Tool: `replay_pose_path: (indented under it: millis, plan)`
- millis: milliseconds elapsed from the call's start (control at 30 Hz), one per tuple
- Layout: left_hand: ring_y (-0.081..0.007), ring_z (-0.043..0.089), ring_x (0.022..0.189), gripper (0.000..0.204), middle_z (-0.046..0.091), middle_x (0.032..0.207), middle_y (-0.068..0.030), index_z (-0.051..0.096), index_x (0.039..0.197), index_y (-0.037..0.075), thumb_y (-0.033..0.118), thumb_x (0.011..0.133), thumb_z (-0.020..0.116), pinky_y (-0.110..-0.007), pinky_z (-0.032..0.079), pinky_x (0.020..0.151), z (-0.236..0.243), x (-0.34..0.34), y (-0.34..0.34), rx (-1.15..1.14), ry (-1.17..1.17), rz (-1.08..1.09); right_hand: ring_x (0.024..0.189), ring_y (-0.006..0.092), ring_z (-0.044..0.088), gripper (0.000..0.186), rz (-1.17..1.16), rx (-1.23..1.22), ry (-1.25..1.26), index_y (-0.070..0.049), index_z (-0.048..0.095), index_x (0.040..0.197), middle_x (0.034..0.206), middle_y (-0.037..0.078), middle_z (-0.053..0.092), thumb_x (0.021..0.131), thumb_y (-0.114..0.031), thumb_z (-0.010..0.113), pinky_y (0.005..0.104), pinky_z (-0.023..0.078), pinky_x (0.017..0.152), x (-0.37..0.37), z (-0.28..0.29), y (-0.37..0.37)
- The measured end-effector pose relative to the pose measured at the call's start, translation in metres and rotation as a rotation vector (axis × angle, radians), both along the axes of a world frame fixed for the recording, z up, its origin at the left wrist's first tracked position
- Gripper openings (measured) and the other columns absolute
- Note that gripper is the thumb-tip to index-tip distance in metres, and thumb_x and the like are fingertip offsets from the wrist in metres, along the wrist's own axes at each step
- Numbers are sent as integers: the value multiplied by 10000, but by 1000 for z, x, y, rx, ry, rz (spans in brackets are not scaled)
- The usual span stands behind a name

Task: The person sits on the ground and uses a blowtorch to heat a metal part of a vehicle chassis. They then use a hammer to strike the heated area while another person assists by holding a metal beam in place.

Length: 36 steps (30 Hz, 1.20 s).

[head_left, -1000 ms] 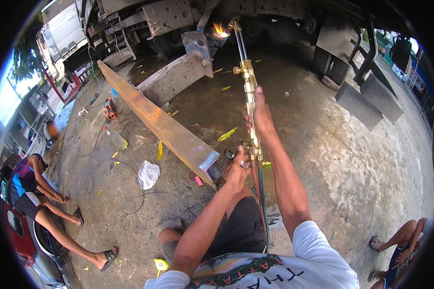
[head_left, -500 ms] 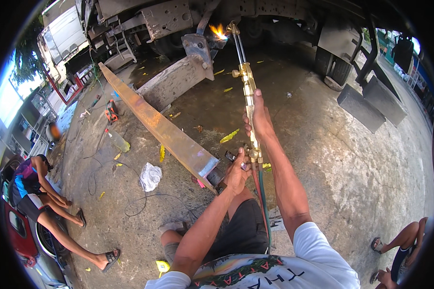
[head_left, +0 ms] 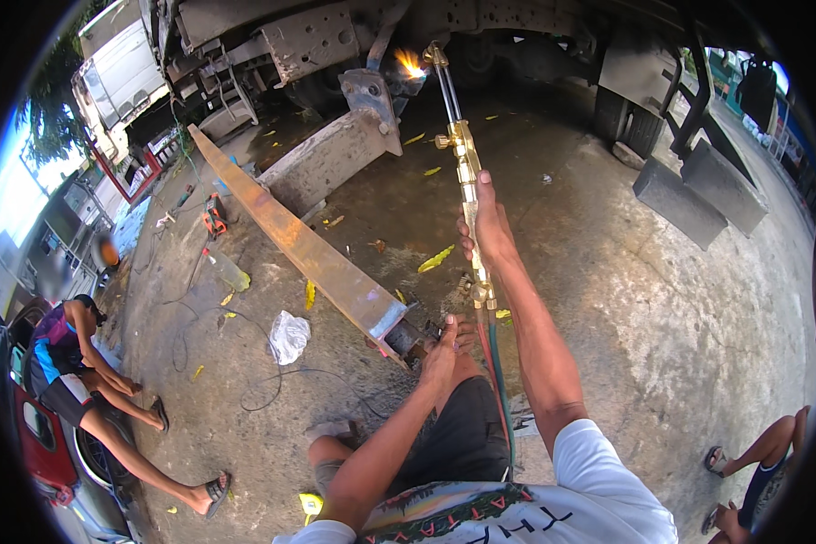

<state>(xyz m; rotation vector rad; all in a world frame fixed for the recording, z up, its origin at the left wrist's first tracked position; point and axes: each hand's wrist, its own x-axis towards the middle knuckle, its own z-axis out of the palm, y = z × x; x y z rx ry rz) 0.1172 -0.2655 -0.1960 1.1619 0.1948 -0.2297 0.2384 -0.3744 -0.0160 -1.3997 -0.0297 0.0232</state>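
Note:
My right hand [head_left: 486, 227] is wrapped round the brass cutting torch [head_left: 467, 163], which points up toward a rusty truck bracket [head_left: 367, 109]. An orange flame [head_left: 409, 63] burns beside the torch head. Red and green hoses [head_left: 497, 363] hang from its lower end. My left hand [head_left: 446, 349] is below the torch valves, close to the end of a long rusty steel beam [head_left: 304, 249], its fingers curled; a dark object is by them, and whether I hold it is unclear.
A truck underside [head_left: 535, 45] spans the top. A seated person [head_left: 63, 363] is left by a red motorcycle [head_left: 36, 426]; another person's legs [head_left: 752, 453] are lower right. Cables, a bottle [head_left: 228, 270], plastic bag [head_left: 288, 335], orange tool [head_left: 214, 216], angled plates [head_left: 680, 208] lie around.
My left hand has moved down, away from the torch valve. My right hand and the torch have shifted slightly down in view; the flame still burns.

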Motion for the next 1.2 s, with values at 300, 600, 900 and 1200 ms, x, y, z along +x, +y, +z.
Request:
replay_pose_path:
  millis: [300,600,900,1200]
  plan:
    - [-375,700,953,521,717,1046,-230,699,1133,-49,450,1020,600,-415,541,871,-83,-38,17,817,-71,-55,411,98,377,820,2,15,15,-49,486,885,573,-9,399,919,-850,311,281,341,371,1,-1,-2]
    - [-356,516,1313,432,612,1331,-143,724,1208,106,170,783,766,-505,396,1100,-142,-67,4,1136,-542,-8,414,102,378,801,7,13,1,-51,479,885,575,-2,402,933,-833,309,285,345,376,4,0,-3]
    - [-256,411,1414,491,578,1347,-45,691,1218,131,152,728,728,-531,231,1200,-135,-48,2,1345,-577,-107,413,106,383,776,3,-30,9,-64,479,873,573,-2,411,947,-815,300,291,347,377,6,2,-4]
    - [-269,410,1422,538,545,1418,-69,621,1302,65,162,779,702,-407,317,1205,-128,-30,6,1344,-377,-196,429,107,432,731,-12,-54,-9,-52,476,862,583,10,434,991,-749,298,295,378,385,7,2,-10]
